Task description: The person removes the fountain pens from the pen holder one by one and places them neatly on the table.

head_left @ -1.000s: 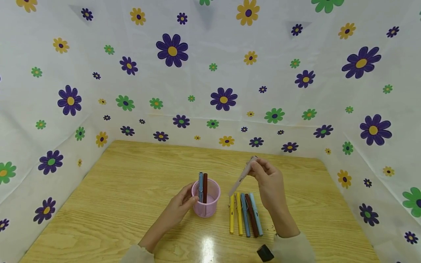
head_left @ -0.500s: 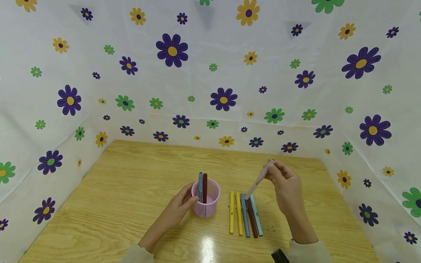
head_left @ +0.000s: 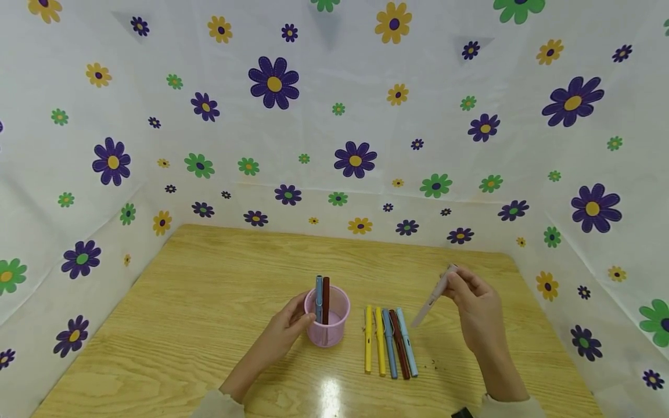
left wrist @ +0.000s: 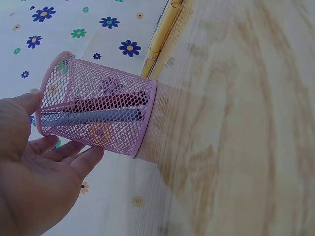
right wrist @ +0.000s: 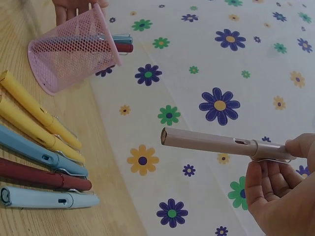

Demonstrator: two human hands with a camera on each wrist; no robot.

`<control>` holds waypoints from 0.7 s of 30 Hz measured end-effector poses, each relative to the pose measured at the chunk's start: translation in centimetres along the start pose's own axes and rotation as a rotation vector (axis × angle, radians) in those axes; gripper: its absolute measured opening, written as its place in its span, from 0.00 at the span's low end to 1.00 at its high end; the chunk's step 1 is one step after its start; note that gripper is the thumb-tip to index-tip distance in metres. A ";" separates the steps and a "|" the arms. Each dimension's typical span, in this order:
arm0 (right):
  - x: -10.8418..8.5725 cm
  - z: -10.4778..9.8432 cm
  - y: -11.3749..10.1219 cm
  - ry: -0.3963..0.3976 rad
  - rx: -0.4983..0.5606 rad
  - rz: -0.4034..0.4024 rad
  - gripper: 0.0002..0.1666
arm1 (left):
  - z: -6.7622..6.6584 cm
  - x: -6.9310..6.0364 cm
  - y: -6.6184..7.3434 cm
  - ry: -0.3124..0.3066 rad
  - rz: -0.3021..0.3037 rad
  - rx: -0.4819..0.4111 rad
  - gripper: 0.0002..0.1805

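My left hand (head_left: 284, 331) grips the left side of a pink mesh cup (head_left: 326, 334), thumb at its rim. A blue pen (head_left: 319, 296) and a dark red pen (head_left: 326, 299) stand in the cup. Between thumb and fingers, my right hand (head_left: 481, 313) pinches the capped end of a pale grey-pink pen (right wrist: 206, 142), which slants down to the left above the table. Left of that hand lie a light blue pen (head_left: 407, 342), a dark red pen (head_left: 399, 345), a blue pen (head_left: 389, 345) and two yellow pens (head_left: 368, 342) (head_left: 380, 342), side by side.
The wooden table (head_left: 230, 261) is enclosed at the back and sides by a white flowered cloth (head_left: 313, 128). Small dark specks (head_left: 434, 364) lie right of the pen row. A black object (head_left: 462, 413) shows at the bottom edge by the right sleeve.
My right hand has moved right and slightly down with the grey-pink pen, from above the yellow pens to the right of the row. The left hand and cup have stayed in place.
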State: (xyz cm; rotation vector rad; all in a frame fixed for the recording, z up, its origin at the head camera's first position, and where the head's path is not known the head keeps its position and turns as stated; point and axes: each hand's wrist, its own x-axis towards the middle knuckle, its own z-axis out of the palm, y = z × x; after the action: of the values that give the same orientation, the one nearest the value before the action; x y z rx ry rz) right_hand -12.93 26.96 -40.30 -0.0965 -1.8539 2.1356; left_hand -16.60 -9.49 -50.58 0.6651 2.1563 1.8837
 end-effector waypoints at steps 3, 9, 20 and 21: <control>-0.1 -0.6 0.1 0.012 -0.017 0.015 0.15 | 0.0 0.0 0.0 0.000 -0.006 -0.006 0.32; -0.2 -1.8 0.4 0.020 0.001 0.028 0.14 | 0.0 0.1 0.0 0.003 -0.010 -0.006 0.32; -0.6 -3.5 1.2 0.037 -0.063 0.099 0.15 | 0.1 0.0 0.1 0.000 -0.005 0.003 0.32; -0.6 -3.6 1.3 0.039 -0.071 0.107 0.15 | 0.1 0.0 0.0 0.000 -0.010 0.002 0.33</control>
State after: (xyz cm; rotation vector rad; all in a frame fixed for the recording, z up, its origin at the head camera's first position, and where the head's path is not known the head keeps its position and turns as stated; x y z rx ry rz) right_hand -11.72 30.12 -42.25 -0.2568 -1.9420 2.1210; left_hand -16.59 -9.41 -50.55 0.6531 2.1575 1.8768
